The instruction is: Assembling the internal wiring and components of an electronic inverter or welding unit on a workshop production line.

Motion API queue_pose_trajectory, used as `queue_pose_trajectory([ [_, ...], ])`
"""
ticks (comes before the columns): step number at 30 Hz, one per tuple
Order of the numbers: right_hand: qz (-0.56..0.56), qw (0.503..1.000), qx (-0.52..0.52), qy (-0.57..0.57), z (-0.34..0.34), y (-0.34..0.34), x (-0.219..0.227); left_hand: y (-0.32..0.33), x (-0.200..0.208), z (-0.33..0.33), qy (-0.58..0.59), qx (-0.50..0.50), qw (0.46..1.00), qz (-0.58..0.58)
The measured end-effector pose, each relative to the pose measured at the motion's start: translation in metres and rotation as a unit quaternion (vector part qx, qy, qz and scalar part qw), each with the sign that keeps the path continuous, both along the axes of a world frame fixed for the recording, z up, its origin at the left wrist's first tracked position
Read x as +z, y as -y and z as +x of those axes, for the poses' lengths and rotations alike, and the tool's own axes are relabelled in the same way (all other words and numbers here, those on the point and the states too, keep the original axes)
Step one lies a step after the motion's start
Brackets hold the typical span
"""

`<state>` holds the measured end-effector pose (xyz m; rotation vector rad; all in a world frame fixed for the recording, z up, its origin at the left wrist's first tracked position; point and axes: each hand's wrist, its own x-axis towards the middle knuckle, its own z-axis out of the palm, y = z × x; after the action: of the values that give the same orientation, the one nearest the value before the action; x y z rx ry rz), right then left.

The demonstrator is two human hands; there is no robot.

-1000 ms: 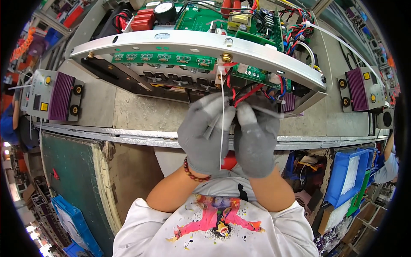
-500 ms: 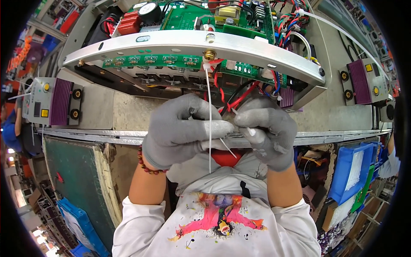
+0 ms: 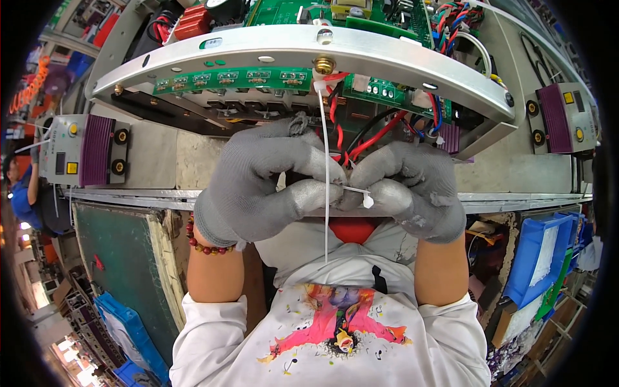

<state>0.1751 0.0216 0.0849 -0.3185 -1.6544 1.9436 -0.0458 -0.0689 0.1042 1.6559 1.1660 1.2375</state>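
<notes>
My left hand (image 3: 267,177), in a grey coated glove, is closed with thumb and fingertips together. Opposite it, my right hand (image 3: 416,190) in a matching glove is closed too, fingertips almost touching the left. Between them they pinch a small white cable tie (image 3: 356,189), its blocky head showing at my right thumb; the rest is hidden by fingers. Just behind the fingertips come red and black wires (image 3: 371,138) from the open metal chassis (image 3: 258,50). A second, longer cable tie (image 3: 325,161) is fastened around wires under the brass screw (image 3: 324,65), its tail hanging in front of my left fingertips.
Green circuit boards (image 3: 232,79) fill the chassis. Grey and purple devices stand at left (image 3: 97,151) and right (image 3: 548,122) on the metal bench (image 3: 193,161). Blue bins (image 3: 538,258) are at lower right. Another person (image 3: 22,193) is at far left.
My hands have drawn closer together at the fingertips, and the small tie's tail has gone from view below my left fingers. The chassis appears slightly higher and larger in view.
</notes>
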Motion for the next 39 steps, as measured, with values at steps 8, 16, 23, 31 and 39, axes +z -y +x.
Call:
queue_pose_trajectory([
  [8,-0.01,1.0,-0.011,-0.009,-0.002,0.003,0.002,0.0,0.0,0.001,0.031,-0.009,0.999,-0.005],
  [16,0.049,0.997,0.0,0.059,-0.003,-0.003,0.01,0.001,0.009,-0.002,0.0,-0.008,1.0,-0.028],
  [23,0.258,0.957,-0.075,0.105,-0.008,0.001,0.015,0.008,0.017,0.017,-0.088,0.048,0.995,0.029],
  [31,0.135,0.975,-0.165,-0.063,-0.01,0.029,0.013,0.013,0.004,0.026,-0.239,0.149,0.934,0.218],
  [39,0.428,0.859,-0.281,-0.004,-0.003,0.043,0.012,0.006,-0.016,0.029,-0.353,0.222,0.859,0.298],
])
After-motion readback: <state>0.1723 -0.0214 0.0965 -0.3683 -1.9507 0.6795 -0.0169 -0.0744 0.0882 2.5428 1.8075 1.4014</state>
